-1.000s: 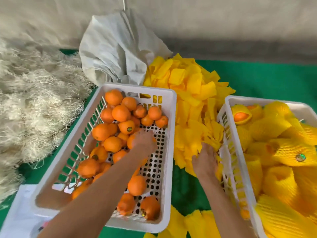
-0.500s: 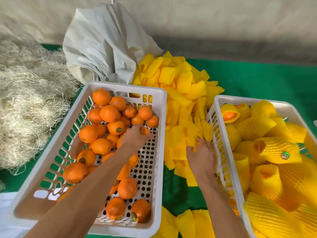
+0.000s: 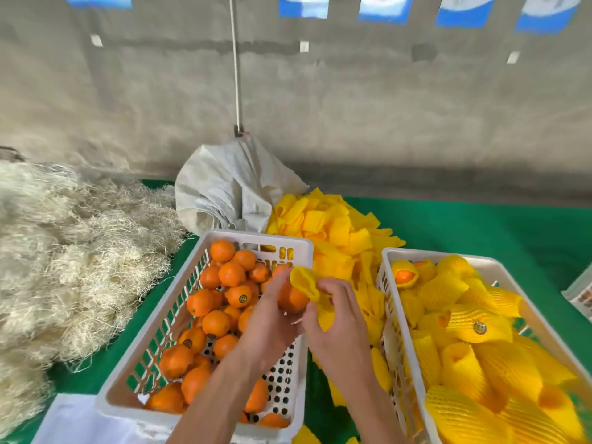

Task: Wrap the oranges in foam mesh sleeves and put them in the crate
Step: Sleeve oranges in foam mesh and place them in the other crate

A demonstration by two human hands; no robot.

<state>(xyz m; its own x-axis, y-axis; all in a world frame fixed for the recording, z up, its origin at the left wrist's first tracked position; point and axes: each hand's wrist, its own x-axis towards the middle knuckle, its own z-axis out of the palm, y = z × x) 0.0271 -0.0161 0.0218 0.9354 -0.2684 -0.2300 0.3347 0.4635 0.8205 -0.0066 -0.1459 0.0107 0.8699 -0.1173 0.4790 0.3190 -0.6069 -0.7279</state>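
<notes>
Both hands had come up together, the left hand (image 3: 272,318) gripping an orange (image 3: 291,299), the right hand (image 3: 333,315) pinching a sleeve (image 3: 307,282) against it, wrapping begun.

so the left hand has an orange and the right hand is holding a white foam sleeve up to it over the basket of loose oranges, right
Not quite: the foam sleeve is yellow, not white. The head view shows the left hand gripping the orange and the right hand holding the sleeve against it, above the basket of loose oranges.
</notes>
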